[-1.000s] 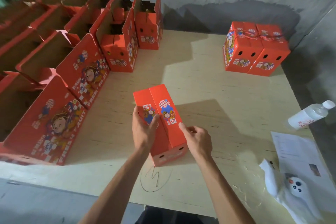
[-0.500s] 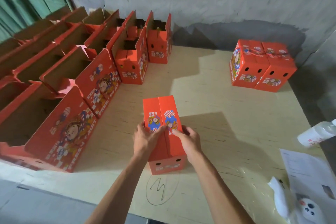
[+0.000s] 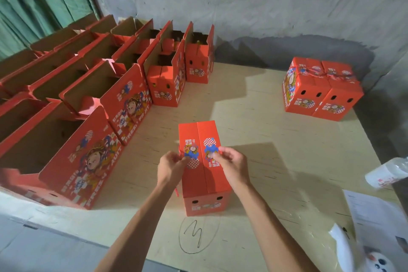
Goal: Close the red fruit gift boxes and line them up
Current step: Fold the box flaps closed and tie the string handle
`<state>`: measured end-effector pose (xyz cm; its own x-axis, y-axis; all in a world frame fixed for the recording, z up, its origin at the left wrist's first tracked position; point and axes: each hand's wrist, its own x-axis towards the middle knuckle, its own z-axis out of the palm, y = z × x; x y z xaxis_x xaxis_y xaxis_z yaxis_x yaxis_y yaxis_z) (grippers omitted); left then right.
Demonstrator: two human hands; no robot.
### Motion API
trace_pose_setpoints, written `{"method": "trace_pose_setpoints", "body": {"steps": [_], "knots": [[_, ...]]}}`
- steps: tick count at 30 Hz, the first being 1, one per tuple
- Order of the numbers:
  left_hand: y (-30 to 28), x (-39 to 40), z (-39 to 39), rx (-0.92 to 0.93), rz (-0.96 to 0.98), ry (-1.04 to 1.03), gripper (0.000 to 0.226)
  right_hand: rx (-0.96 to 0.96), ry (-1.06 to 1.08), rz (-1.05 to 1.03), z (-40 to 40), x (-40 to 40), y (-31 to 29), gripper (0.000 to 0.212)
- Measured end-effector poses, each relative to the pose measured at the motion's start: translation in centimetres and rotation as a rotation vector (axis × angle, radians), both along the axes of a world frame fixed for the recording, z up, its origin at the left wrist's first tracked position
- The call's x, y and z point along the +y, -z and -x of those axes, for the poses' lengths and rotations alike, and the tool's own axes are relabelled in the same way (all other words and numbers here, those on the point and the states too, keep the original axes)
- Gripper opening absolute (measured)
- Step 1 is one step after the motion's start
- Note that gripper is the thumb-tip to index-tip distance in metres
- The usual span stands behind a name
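Lifted off the flaps, left hand (image 3: 171, 166) and right hand (image 3: 231, 164) pinching red cord over box (image 3: 204, 174) running lengthwise straight ahead between them.

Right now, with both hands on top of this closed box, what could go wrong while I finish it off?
The left hand pinches a thin red cord at the top of the box; a hard pull might tear it or lift the flaps. The right hand presses only one flap, so the seam could spring open. The bottle lying near the table edge could roll.
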<state>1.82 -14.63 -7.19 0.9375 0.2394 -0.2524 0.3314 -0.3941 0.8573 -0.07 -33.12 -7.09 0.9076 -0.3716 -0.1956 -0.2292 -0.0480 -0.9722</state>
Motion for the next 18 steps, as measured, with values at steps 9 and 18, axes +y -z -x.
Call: {"method": "trace_pose_setpoints", "body": {"steps": [9, 18], "knots": [[-11.5, -2.6, -3.4, -0.216, 0.256, 0.035, 0.031, -0.34, -0.254, 0.413, -2.2, 3.0, -6.2, 0.04], [-14.2, -5.2, -4.5, -0.23, 0.176, 0.133, 0.047, -0.236, -0.224, 0.221, -6.6, 1.1, -8.8, 0.046]]}}
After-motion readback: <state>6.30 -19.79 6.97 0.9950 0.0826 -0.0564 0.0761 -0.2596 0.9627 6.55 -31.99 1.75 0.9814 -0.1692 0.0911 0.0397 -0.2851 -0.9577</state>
